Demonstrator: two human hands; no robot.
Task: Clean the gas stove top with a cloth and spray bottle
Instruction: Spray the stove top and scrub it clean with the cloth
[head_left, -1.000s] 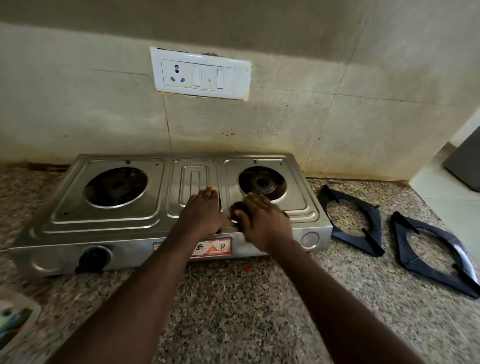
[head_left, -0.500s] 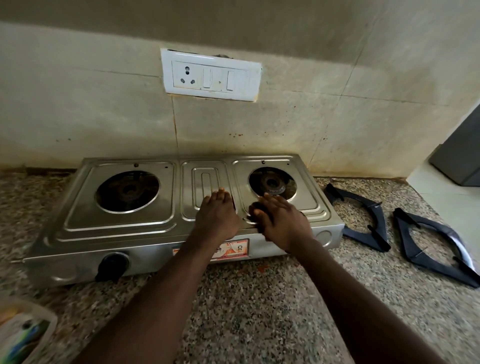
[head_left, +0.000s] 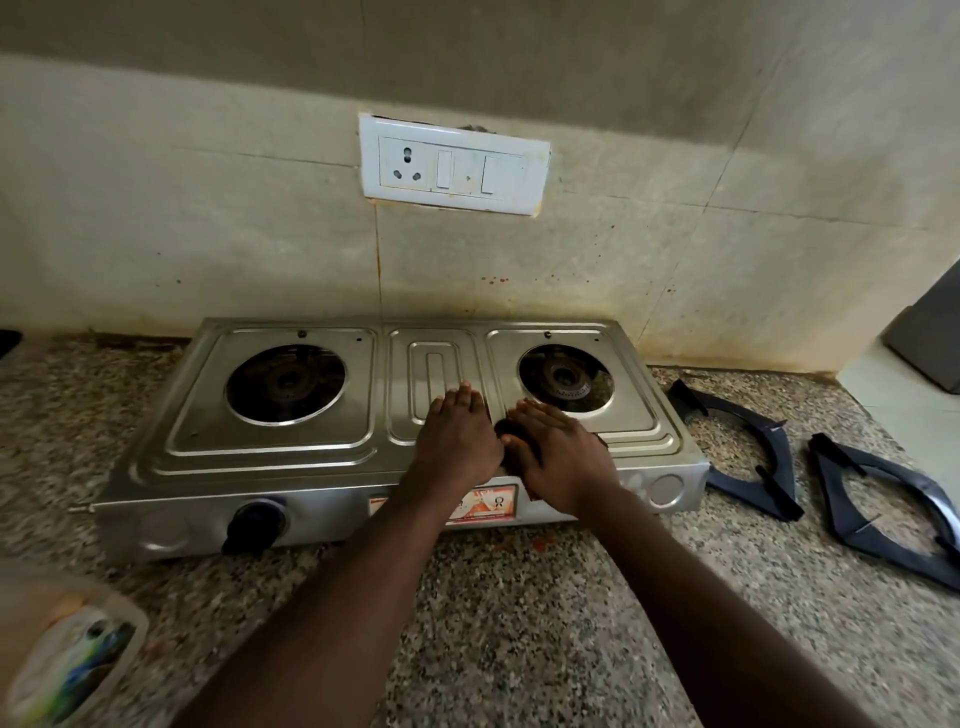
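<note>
Scrubbing looks to be in hand: the right hand (head_left: 563, 457) presses a small dark pad (head_left: 511, 430), barely visible, onto the steel two-burner gas stove top (head_left: 270, 447), the flat, empty left hand (head_left: 457, 441) bracing just beside; next, work outward toward the burners.

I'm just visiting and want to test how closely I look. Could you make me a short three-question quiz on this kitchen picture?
1. True or false: both pan supports sit on the stove.
2. How many control knobs show on the stove front?
3. What lies under the right hand: A) a dark pad, B) a spoon, C) a plate?

Key: 1 false, they lie on the counter to its right; 2 one; 3 A.
</note>
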